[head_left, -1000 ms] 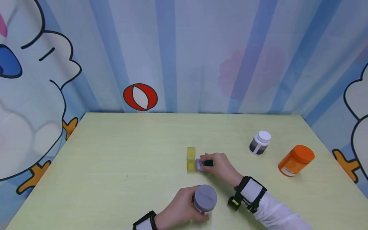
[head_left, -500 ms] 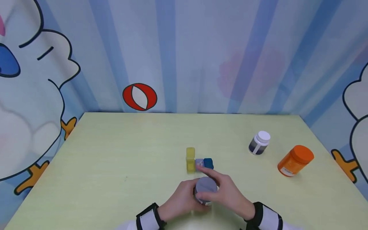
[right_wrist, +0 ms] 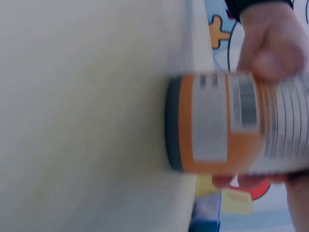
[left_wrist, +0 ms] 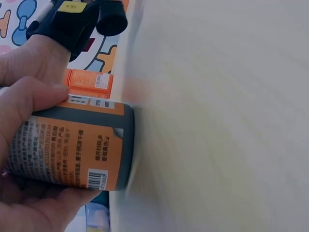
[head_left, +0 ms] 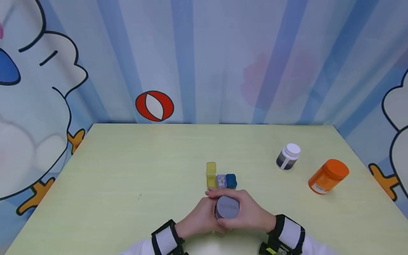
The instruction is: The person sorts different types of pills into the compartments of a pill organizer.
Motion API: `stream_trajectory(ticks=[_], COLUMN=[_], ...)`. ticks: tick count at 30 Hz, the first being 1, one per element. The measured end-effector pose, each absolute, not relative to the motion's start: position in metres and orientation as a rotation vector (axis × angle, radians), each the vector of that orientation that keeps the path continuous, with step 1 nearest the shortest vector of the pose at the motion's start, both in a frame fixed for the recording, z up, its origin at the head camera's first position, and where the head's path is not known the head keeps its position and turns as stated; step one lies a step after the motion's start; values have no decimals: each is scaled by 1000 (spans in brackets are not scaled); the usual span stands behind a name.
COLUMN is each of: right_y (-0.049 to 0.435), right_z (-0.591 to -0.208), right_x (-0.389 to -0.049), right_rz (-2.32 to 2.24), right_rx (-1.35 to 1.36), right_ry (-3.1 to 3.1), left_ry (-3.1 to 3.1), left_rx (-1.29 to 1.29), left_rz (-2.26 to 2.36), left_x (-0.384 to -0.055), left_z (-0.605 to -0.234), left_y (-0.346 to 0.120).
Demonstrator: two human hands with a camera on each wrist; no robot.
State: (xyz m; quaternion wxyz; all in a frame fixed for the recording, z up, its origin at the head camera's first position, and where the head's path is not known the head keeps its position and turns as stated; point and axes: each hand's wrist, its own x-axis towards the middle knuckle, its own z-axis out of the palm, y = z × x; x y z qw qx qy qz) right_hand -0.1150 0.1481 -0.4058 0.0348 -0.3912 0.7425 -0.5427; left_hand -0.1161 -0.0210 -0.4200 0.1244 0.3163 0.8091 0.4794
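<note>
A pill bottle [left_wrist: 72, 150] with an orange and white label and a dark grey base stands at the near middle of the table. My left hand [head_left: 200, 217] grips its side; in the left wrist view the thumb and fingers wrap the label. Around the grey cap [head_left: 227, 207] curls my right hand [head_left: 250, 211], its fingers reaching over to the left hand. Just beyond the hands lie three small pill boxes in a row: a yellow one [head_left: 211, 175] with its lid folded back, a lilac one [head_left: 221, 181] with pale contents, and a dark blue one [head_left: 231, 181].
On the right of the table stands a white bottle [head_left: 288, 157] with a dark label. An orange bottle [head_left: 328, 176] is nearer to me and farther right. Behind the table hangs a printed blue striped curtain [head_left: 220, 63].
My right hand has let go of the small pill boxes, moved back toward me, and taken hold of the bottle's cap. The left hand keeps its grip on the bottle.
</note>
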Motion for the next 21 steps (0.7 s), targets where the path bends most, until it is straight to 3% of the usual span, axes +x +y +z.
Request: stream_trajectory(ticks=[21], right_y=[198], right_z=[-406], right_x=[-115], right_rz=[-1750], right_rx=[-1053], right_ry=[2039], left_ry=[2226], left_rx=[809], left_rz=[1449], left_x=[-117], left_z=[-419], left_y=[-20])
